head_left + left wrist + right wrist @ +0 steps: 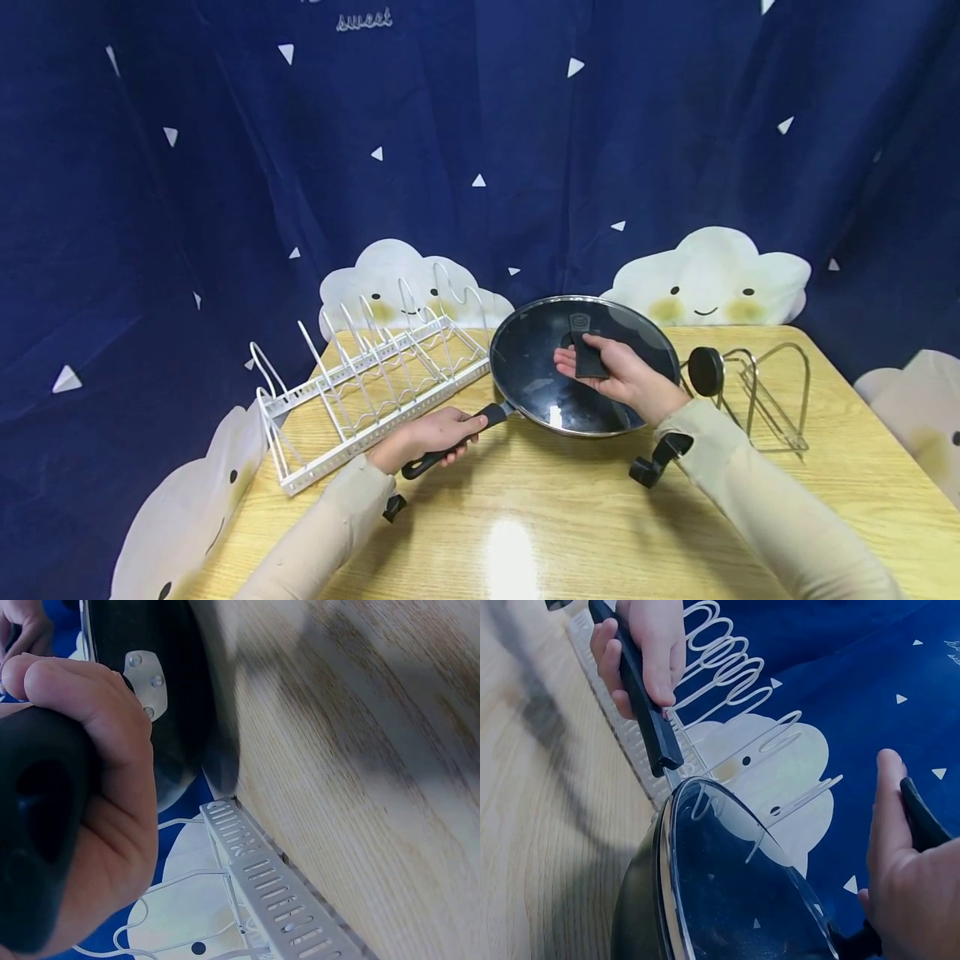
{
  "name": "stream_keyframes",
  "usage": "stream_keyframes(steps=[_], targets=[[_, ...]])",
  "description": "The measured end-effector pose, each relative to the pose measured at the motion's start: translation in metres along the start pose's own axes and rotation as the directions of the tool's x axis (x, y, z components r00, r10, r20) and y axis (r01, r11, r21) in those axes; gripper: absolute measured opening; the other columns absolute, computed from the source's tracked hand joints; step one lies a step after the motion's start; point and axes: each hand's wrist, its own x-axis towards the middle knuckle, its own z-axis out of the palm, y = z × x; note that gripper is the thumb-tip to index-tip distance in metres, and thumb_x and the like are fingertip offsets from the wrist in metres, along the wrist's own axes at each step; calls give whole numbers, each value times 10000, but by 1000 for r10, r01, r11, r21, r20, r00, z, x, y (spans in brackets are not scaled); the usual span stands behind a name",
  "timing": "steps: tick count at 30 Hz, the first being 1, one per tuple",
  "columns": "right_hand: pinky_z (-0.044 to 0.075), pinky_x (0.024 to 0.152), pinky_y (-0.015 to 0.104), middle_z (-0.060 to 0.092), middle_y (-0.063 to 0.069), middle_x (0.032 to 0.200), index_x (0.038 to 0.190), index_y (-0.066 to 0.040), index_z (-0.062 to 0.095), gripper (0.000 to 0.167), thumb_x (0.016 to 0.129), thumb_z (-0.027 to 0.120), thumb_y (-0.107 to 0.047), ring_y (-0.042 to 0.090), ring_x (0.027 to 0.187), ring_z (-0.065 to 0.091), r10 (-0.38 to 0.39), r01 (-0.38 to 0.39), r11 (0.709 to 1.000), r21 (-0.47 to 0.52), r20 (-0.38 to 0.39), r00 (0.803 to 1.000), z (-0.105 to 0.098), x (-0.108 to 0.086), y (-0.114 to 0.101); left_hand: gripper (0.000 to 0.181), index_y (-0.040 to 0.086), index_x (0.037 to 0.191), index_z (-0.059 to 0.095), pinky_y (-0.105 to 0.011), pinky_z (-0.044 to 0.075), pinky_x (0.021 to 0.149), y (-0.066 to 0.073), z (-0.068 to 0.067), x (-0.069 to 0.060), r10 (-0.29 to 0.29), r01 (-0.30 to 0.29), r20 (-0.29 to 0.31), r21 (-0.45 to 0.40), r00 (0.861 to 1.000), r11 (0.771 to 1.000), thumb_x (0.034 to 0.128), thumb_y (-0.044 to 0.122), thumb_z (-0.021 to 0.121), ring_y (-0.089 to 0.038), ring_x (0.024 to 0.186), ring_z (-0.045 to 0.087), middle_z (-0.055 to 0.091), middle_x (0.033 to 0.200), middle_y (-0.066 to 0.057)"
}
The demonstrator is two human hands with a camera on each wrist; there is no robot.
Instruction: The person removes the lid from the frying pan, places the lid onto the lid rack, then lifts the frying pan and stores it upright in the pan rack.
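Note:
A dark frying pan (585, 434) covered by a glass lid (525, 367) with a metal rim is at the table's middle, tilted so that the lid faces me. My left hand (446, 432) grips the pan's long black handle (495, 414); its fingers curl round that handle (45, 825) in the left wrist view. At the lid's raised black handle (592, 362), my right hand (626, 379) has its straight fingers beneath and its thumb over it. In the right wrist view, the lid (735, 877) lies against the pan's rim. Whether the pan touches the table cannot be told.
A long white wire rack (375, 417) with upright loops stands left of the pan, near the left forearm. To the right is a smaller metal wire stand (776, 417) beside a round black disc (706, 372). A dark blue curtain (480, 125) hangs behind the wooden table (585, 517).

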Motion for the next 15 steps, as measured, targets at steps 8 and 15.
stream_keyframes(steps=[8,15], targets=[[554,676,294,627,117,782,1170,52,414,351,1039,324,-261,166,698,642,-32,24,994,-106,-66,997,0,4,3,474,-11,871,564,-241,389,428,0,1,0,1,-1,0,-5,1000,1000,996,428,432,-84,417,410,454,548,1],[538,613,255,594,61,741,1071,20,472,293,1039,336,-237,128,642,605,-50,31,971,-237,-71,996,0,6,2,465,1,862,561,-237,390,422,0,0,1,1,-1,-1,2,1000,1000,995,429,434,-84,418,410,447,546,6]])
